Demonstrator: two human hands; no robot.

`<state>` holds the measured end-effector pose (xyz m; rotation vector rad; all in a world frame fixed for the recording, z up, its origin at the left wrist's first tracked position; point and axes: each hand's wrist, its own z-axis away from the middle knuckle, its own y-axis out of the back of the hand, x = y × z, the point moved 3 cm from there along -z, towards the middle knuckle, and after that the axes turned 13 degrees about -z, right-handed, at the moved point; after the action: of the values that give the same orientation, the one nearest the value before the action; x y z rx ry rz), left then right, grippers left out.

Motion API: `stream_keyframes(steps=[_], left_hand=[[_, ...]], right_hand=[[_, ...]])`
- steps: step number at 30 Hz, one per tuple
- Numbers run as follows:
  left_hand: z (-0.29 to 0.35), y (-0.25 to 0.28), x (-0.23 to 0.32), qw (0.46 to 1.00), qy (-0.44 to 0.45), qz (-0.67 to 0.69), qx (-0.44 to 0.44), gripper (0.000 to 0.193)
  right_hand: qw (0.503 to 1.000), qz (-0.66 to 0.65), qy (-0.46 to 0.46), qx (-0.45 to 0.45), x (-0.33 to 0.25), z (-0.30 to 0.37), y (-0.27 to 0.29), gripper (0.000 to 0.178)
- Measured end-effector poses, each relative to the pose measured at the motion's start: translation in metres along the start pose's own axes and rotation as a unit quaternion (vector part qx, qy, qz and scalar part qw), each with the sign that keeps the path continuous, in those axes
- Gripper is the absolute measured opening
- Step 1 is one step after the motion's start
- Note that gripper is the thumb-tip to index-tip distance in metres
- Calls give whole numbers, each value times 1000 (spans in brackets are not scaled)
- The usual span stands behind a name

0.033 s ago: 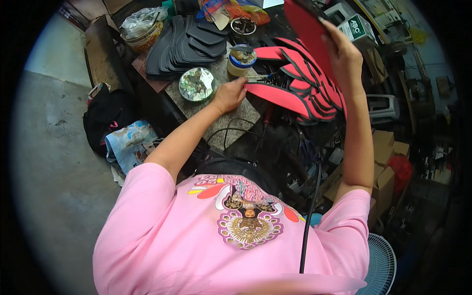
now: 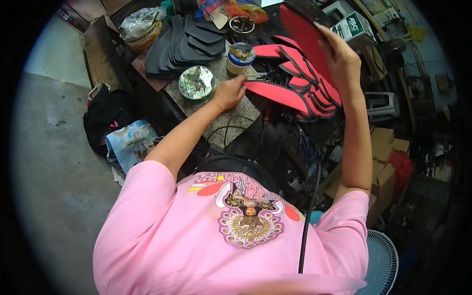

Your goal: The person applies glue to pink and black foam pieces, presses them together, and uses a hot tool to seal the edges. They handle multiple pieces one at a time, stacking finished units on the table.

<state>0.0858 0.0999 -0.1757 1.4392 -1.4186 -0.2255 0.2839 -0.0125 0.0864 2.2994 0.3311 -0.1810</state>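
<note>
My left hand [image 2: 230, 94] pinches the narrow tip of a long red piece with a black edge [image 2: 275, 91], which lies at the near side of a fanned pile of similar curved red pieces [image 2: 319, 98]. Higher up on the right, my right hand [image 2: 345, 58] grips a large red panel with a dark edge [image 2: 307, 42], raised and tilted over the pile. Its thumb is partly hidden. Beside my left hand stand a round tin with a shiny, crusted top [image 2: 196, 82] and a blue-rimmed tub [image 2: 240, 60] with a tool lying across it.
Dark grey stitched pieces [image 2: 184, 44] are stacked on the stone slab [image 2: 236, 132]. Behind them stands a bucket with plastic in it [image 2: 142, 34]. A black cable [image 2: 309, 216] hangs near my right side. Cardboard boxes [image 2: 382, 167] and a fan [image 2: 382, 260] stand at the right.
The red panel in my right hand has dipped slightly and shifted a little left. My left hand keeps its pinch on the red piece, almost unmoved.
</note>
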Motion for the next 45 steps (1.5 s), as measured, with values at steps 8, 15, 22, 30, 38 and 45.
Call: stream_keyframes(steps=[8, 15, 22, 30, 38, 45], left_hand=[[-8, -3, -8, 999, 9, -18, -40, 30], [-7, -3, -7, 999, -19, -23, -40, 34], [-4, 0, -7, 996, 12, -24, -83, 45], [9, 5, -7, 990, -2, 4, -138, 65], [15, 10, 0, 978, -25, -35, -203, 66], [-17, 49, 18, 978, 27, 28, -203, 37]], right_hand=[[971, -69, -212, -93, -20, 74, -29, 42], [934, 34, -295, -197, -7, 131, -59, 79], [923, 48, -319, -212, -26, 184, -59, 98], [935, -7, -328, -137, -58, 220, -64, 93], [922, -84, -376, -39, -64, 241, -71, 88], [884, -184, -426, 49, -62, 242, -63, 67]])
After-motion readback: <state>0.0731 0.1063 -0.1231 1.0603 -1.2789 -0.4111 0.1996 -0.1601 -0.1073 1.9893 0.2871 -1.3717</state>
